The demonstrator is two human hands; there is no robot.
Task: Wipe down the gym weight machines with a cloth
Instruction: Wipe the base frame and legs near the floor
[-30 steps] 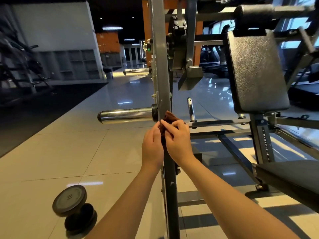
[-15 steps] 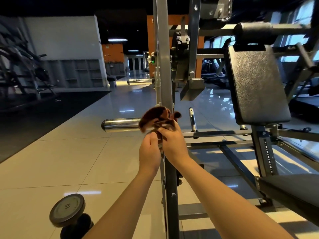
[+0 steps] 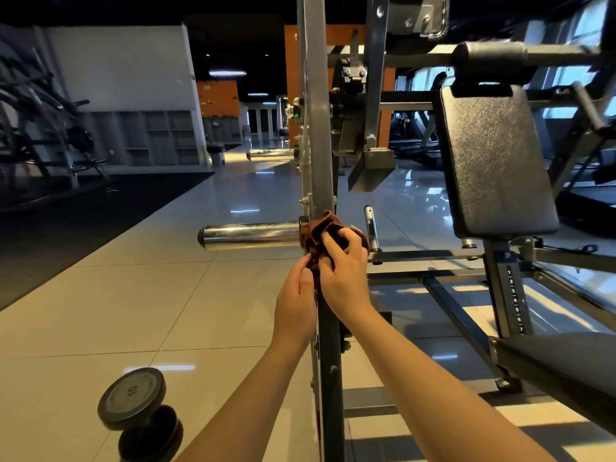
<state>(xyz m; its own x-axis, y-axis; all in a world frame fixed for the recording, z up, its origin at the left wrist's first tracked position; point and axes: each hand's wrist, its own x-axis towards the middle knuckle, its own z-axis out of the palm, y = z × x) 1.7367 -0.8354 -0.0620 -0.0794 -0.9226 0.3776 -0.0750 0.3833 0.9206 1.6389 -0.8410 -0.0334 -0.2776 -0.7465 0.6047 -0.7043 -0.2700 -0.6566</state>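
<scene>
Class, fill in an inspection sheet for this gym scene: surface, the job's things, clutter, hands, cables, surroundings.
Surface: glossy pale tiled floor, with a dark mat area at the far left.
Job's things: brown cloth bunched against the grey upright post of the weight machine, beside a chrome peg.
Clutter: dumbbell marked 10 standing on the floor.
Hands: left hand and right hand both grip the cloth at the post.
Cables: nothing seen.
Surroundings: black padded backrest on the right, shelving by the far wall, windows behind.
</scene>
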